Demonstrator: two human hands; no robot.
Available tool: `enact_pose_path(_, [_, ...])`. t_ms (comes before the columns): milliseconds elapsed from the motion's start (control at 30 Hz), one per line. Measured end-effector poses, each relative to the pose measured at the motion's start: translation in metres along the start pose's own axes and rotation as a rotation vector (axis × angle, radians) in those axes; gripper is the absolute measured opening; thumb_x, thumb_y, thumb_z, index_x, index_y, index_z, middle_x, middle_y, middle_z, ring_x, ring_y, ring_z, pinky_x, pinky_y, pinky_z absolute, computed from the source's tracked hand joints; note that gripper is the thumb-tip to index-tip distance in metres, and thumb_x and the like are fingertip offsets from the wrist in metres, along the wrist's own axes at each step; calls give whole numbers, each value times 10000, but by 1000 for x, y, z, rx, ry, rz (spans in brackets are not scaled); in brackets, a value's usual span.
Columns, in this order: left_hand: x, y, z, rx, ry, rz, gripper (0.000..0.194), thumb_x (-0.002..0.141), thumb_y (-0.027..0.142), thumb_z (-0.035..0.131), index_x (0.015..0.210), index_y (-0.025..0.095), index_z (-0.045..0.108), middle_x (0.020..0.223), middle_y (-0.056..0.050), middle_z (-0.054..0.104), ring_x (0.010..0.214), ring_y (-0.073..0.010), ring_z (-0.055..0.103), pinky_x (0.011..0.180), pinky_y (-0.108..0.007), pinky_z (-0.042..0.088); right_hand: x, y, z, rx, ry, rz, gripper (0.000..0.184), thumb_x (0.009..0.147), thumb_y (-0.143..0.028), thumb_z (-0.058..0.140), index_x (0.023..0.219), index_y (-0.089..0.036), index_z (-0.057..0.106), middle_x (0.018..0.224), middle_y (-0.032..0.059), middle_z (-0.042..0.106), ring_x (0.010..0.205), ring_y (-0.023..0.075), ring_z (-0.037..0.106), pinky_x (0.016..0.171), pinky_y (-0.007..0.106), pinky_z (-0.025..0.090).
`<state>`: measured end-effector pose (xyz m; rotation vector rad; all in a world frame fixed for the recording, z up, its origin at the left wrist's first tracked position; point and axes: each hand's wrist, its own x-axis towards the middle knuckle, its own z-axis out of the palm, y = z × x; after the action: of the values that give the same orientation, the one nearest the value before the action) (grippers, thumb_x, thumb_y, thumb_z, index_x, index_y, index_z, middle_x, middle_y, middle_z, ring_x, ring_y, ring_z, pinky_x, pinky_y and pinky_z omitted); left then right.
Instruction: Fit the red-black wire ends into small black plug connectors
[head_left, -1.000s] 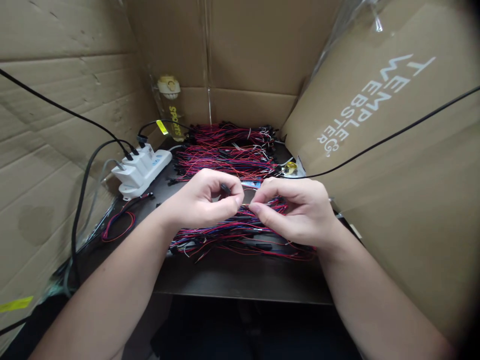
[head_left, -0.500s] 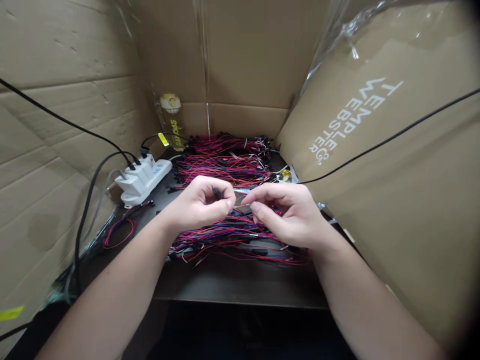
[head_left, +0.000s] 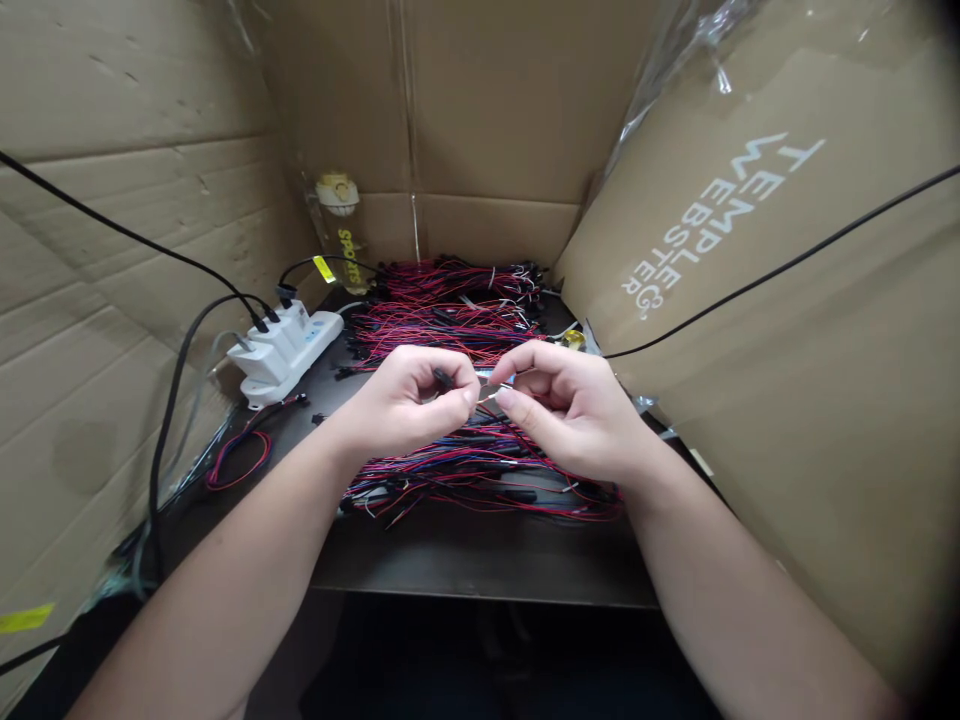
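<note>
My left hand (head_left: pixel 409 405) is closed, with thumb and forefinger pinched on a thin wire. A black connector (head_left: pixel 442 379) shows inside its curled fingers. Facing it, only a small gap away, my right hand (head_left: pixel 574 410) has its thumb and fingertips bent around a light wire end (head_left: pixel 489 397). The fingertips hide most of this end. Both hands hover over the nearest pile of red, blue and black wires (head_left: pixel 450 465), whose black connectors and pale ends lie loosely together.
Bundled red wires (head_left: pixel 442 325) lie farther back. A white power strip (head_left: pixel 289 350) with plugs stands left, near a coiled wire (head_left: pixel 238 460). A yellow-capped bottle (head_left: pixel 341 225) stands in the back corner. Cardboard walls (head_left: pixel 495 110) enclose the dark table (head_left: pixel 480 565); a black cable (head_left: pixel 780 265) crosses right.
My right fingertips have shifted slightly up and left around the wire end, and my left hand has moved a little right. The whole view has tilted slightly.
</note>
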<state>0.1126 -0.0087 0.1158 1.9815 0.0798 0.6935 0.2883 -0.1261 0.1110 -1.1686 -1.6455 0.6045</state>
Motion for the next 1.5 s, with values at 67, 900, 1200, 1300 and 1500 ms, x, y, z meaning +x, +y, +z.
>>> enact_pose_path(67, [0,0,1,7,11,-8,148,808,124,607,664,131,575,566,44,483,500,-45,366,464,-173,298,0,1,0,-26,10,-14,92,935,-220,665,915,-143,618,584,-65,444,480,61,361,432,205,279])
enact_pose_path(900, [1,-3,-5,41,73,-117,191,864,248,658,722,145,733,672,-31,683,639,-135,614,617,-251,492,0,-3,7,-118,166,-27,115,902,-248,704,869,-140,728,576,-1,597,457,80,445,416,226,328])
enact_pose_path(1200, [-4,11,-4,-51,57,1,206,884,251,676,716,138,713,637,-28,660,558,-104,534,544,-234,444,-9,-15,12,-202,251,-161,43,890,-189,713,874,-154,732,534,-33,571,414,64,417,399,230,320])
enact_pose_path(1300, [-4,12,-4,-56,38,-13,213,881,245,675,699,137,699,648,-39,668,571,-114,549,556,-246,457,-10,-17,12,-202,242,-132,65,895,-212,714,865,-158,734,543,-23,582,419,70,429,397,239,322])
enact_pose_path(1500, [-5,13,-4,-46,33,-8,208,847,246,700,670,141,668,598,-29,617,546,-110,496,515,-254,409,-9,-17,12,-193,219,-104,75,905,-219,709,866,-158,727,547,-14,586,423,80,442,392,244,327])
